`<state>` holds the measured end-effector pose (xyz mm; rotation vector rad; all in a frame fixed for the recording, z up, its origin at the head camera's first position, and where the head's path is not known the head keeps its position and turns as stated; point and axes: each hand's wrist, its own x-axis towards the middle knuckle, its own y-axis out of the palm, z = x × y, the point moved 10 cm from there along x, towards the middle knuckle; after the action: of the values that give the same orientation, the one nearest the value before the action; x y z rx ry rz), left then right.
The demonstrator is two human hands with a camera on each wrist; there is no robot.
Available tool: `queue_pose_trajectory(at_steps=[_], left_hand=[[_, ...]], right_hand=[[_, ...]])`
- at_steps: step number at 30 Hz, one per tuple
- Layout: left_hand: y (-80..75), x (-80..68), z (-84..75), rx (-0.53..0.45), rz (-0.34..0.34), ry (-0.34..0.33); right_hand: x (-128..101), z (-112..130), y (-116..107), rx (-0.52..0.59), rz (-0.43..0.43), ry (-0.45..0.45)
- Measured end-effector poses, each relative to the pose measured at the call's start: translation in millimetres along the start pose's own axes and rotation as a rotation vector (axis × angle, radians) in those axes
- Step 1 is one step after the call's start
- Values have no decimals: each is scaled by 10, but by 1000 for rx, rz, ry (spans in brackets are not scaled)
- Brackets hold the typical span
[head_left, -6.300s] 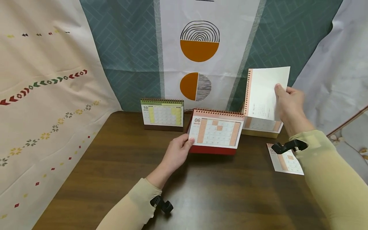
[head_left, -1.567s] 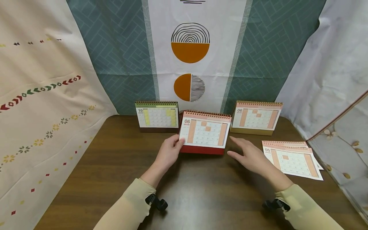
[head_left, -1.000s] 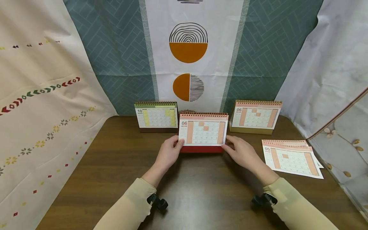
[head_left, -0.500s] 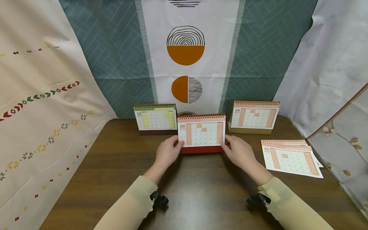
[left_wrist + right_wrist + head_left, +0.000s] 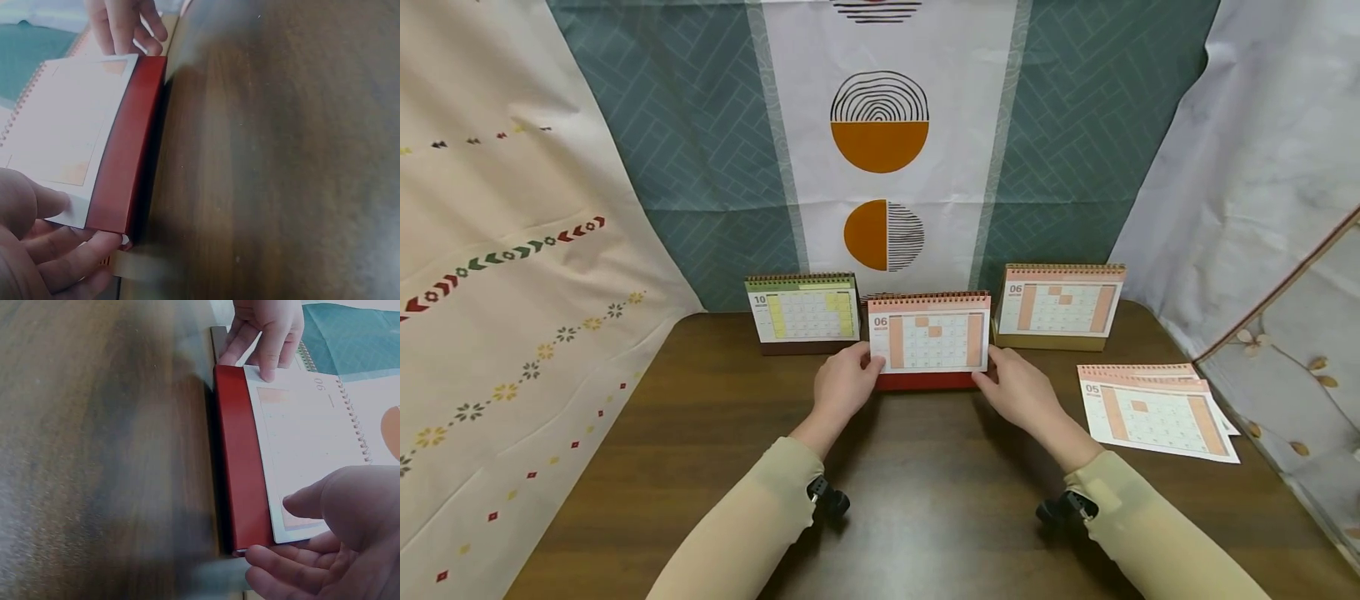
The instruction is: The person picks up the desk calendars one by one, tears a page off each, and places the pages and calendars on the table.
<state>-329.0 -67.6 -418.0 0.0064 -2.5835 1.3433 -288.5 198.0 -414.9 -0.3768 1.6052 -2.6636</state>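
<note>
In the head view, a red-based desk calendar showing 06 stands mid-table, held at both sides. My left hand grips its left edge, thumb on the front page and fingers round the side, as the left wrist view shows for this hand and the red base. My right hand holds the right edge likewise; in the right wrist view its thumb lies over the page and its fingers reach round the base's end. The calendar's back is hidden.
Behind on the left stands a green-topped desk calendar showing 10. A gold-based desk calendar showing 06 stands back right. Loose calendar pages, the top one marked 05, overlap on the wooden table's right side. Fabric hangs behind.
My right hand, earlier lifting a page by the gold-based calendar, has come to the red-based calendar's right edge. That calendar has turned straight and shifted slightly back. More loose pages lie at right.
</note>
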Motion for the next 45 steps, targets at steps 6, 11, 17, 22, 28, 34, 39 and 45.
queue_pose_trajectory(at_steps=[6,11,17,22,28,34,39,45], left_hand=[[52,62,-17,22,24,-26],[68,108,-28,40,19,-39],[106,152,-36,79,6,-43],[162,150,-26,89,26,-50],[191,88,22,16,59,-34],[149,-109,-60,-200,139,-79],[214,-191,-116,-319,191,-107],[279,-155,-114,-351,202,-124]], right_hand=[[46,-36,11,16,27,29],[92,-70,39,11,41,57],[137,-105,89,15,51,76],[135,-132,122,19,67,84],[66,-165,114,84,80,102],[-2,-162,97,123,98,118],[9,-136,101,147,103,104],[91,-145,171,222,121,98]])
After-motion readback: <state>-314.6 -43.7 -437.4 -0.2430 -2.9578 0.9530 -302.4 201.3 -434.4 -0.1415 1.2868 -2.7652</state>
